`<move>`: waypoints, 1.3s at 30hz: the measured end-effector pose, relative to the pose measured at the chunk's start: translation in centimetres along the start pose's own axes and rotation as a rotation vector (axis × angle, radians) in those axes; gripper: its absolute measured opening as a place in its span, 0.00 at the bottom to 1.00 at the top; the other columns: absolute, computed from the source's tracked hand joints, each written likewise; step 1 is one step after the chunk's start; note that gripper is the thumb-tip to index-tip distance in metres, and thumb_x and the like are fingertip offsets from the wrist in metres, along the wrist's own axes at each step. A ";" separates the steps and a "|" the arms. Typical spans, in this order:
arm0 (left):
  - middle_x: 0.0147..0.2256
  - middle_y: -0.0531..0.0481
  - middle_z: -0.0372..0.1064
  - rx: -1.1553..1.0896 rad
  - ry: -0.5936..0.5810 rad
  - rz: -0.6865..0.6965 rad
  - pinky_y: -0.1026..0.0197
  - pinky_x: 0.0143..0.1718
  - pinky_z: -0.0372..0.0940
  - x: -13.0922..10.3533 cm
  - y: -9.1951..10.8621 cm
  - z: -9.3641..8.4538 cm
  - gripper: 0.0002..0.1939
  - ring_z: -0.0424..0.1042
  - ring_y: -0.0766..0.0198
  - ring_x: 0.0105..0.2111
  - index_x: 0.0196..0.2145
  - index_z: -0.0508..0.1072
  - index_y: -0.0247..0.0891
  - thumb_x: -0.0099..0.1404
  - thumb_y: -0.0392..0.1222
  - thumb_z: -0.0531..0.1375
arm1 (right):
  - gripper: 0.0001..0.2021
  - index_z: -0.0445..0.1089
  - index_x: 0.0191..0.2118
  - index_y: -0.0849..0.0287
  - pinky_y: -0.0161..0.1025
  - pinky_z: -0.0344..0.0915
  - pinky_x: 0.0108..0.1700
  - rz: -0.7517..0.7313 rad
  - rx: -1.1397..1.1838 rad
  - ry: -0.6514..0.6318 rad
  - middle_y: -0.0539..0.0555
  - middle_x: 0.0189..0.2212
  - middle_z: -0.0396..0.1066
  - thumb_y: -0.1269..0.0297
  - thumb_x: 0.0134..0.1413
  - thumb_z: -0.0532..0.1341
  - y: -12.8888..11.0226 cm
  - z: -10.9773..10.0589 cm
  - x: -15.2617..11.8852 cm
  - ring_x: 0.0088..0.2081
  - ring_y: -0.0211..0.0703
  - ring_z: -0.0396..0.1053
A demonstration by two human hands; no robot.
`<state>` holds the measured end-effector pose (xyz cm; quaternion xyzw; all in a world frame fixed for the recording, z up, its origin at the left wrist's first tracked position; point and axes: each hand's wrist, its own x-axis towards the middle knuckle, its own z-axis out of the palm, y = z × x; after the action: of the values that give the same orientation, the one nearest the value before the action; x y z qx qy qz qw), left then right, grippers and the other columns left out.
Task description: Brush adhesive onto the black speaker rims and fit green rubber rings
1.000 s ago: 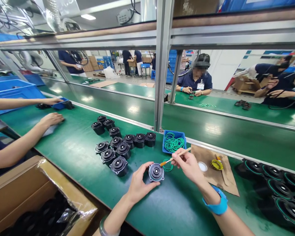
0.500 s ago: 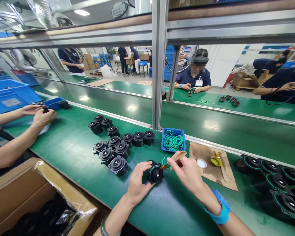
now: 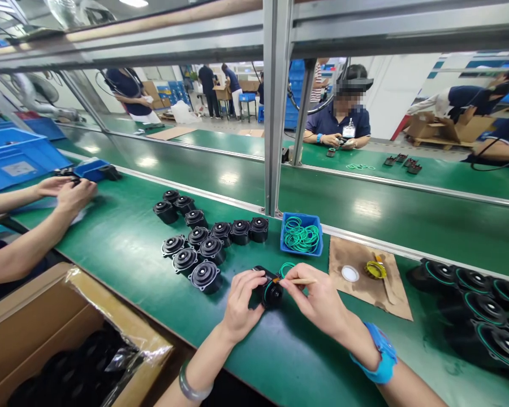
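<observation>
A black round part [image 3: 273, 293] with a green ring around its top stands tilted on the green table, gripped along its left side by my left hand [image 3: 244, 299]. Pinched in my right hand [image 3: 316, 291] is a wooden stick [image 3: 302, 281], its orange tip touching the upper edge of the part. Just behind that tip lies a loose green ring [image 3: 287, 268]. A blue bin [image 3: 301, 234] of green rings sits further back. On brown paper [image 3: 339, 251] to the right are a yellow round container [image 3: 375, 269] and a white disc [image 3: 350, 273].
Several black parts [image 3: 205, 275] without green rings stand left of my hands; several ringed ones [image 3: 487, 308] stand at the far right. A metal post [image 3: 275, 130] rises behind. A co-worker's hands [image 3: 70, 195] and a cardboard box [image 3: 34, 333] are at the left.
The stick's tip has moved from the part's right side to its upper edge, and my right hand has come closer. My left hand has tilted the part. The view has shifted slightly.
</observation>
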<state>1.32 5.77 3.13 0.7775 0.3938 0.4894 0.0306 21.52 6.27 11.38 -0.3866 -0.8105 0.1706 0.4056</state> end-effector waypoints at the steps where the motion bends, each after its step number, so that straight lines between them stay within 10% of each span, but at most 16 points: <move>1: 0.45 0.44 0.77 0.007 -0.003 -0.002 0.50 0.47 0.71 0.0 0.0 0.0 0.18 0.75 0.52 0.47 0.49 0.70 0.42 0.61 0.33 0.63 | 0.13 0.65 0.31 0.55 0.38 0.65 0.32 -0.042 -0.009 -0.019 0.52 0.27 0.71 0.63 0.70 0.53 -0.1 0.0 0.0 0.29 0.42 0.69; 11: 0.45 0.42 0.76 0.039 -0.023 0.028 0.50 0.48 0.69 0.0 -0.2 0.0 0.17 0.74 0.53 0.47 0.50 0.69 0.39 0.63 0.33 0.60 | 0.15 0.64 0.29 0.57 0.39 0.63 0.32 -0.295 0.041 -0.153 0.53 0.28 0.72 0.67 0.70 0.52 -0.6 -0.4 0.1 0.29 0.41 0.64; 26: 0.46 0.42 0.74 -0.066 -0.061 -0.016 0.44 0.54 0.69 0.6 0.3 0.0 0.23 0.75 0.52 0.48 0.53 0.68 0.40 0.61 0.40 0.67 | 0.20 0.65 0.23 0.58 0.36 0.68 0.30 0.033 -0.098 0.077 0.53 0.25 0.72 0.65 0.69 0.54 1.6 -0.6 0.7 0.25 0.40 0.71; 39: 0.47 0.43 0.70 -0.207 -0.214 -0.122 0.53 0.45 0.73 0.5 0.4 -0.1 0.39 0.75 0.55 0.44 0.65 0.59 0.45 0.60 0.46 0.68 | 0.11 0.65 0.32 0.58 0.38 0.63 0.35 -0.119 0.081 -0.184 0.52 0.29 0.69 0.71 0.67 0.53 -0.5 -1.7 0.4 0.31 0.41 0.65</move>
<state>1.54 5.74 3.72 0.7926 0.3824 0.4387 0.1819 22.43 6.21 12.94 -0.3038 -0.8583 0.2136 0.3542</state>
